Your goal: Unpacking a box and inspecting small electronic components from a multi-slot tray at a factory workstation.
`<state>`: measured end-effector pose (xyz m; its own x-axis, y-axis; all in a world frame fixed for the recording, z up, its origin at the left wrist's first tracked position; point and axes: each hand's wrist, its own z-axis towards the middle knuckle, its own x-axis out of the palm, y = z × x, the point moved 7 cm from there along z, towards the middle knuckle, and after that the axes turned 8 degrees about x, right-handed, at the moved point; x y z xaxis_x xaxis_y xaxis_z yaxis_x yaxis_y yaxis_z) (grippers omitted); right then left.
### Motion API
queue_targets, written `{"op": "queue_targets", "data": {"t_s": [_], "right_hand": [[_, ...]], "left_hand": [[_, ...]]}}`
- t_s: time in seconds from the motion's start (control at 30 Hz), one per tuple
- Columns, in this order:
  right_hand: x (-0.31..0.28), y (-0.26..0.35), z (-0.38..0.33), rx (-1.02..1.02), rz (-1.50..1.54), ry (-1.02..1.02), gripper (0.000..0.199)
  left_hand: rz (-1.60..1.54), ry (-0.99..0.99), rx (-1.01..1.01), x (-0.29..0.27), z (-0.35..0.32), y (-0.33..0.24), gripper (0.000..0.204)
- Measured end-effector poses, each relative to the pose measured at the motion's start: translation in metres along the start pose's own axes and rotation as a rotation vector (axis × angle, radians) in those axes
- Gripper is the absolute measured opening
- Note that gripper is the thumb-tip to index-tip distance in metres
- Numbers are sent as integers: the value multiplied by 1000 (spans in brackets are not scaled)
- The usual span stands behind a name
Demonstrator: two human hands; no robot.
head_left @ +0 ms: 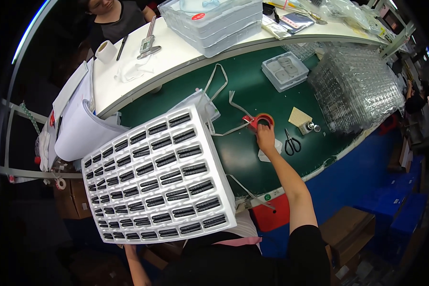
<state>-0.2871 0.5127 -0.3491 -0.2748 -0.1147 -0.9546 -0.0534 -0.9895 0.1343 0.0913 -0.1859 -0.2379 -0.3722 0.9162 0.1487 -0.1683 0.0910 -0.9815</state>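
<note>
A white moulded tray (222, 183) with rows of pockets, each holding thin black ribbed pieces (165, 159), is tilted up at my left, over the bench's near edge. My left hand (129, 249) holds it from below at the lower edge; the tray hides its fingers. Out over the green mat, my right hand (266, 136) is closed on a red tape dispenser (253, 122) with a roll of tape. Beside that hand lie black-handled scissors (292, 144) and a white scrap (270, 151) under the wrist. A pale strap (233, 129) runs from the tray's side toward the dispenser.
A yellow note pad (300, 116) and a small metal-topped bottle (310, 127) stand near a stack of clear trays (352, 90). A clear box (285, 71) sits farther back. Stacked plastic boxes (212, 28) and calipers (148, 43) rest on the white shelf. A person (117, 16) is beyond.
</note>
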Motion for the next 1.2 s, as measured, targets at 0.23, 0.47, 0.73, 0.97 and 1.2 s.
{"op": "queue_targets", "data": {"t_s": [0.23, 0.47, 0.73, 0.97, 1.2], "right_hand": [[-78, -26, 25, 226, 462, -240, 25], [-249, -34, -4, 414, 913, -419, 24], [-444, 189, 60, -493, 961, -245, 26], [-407, 395, 165, -787, 489, -314, 32], [-323, 483, 215, -725, 208, -249, 31]], "left_hand": [[-162, -475, -152, -30, -24, 17, 53], [175, -522, -25, 27, -5, -17, 51], [-194, -779, 51, -26, -29, 37, 48], [-30, -808, 63, 16, -48, 5, 55], [230, -859, 48, 19, -89, -16, 69]]}}
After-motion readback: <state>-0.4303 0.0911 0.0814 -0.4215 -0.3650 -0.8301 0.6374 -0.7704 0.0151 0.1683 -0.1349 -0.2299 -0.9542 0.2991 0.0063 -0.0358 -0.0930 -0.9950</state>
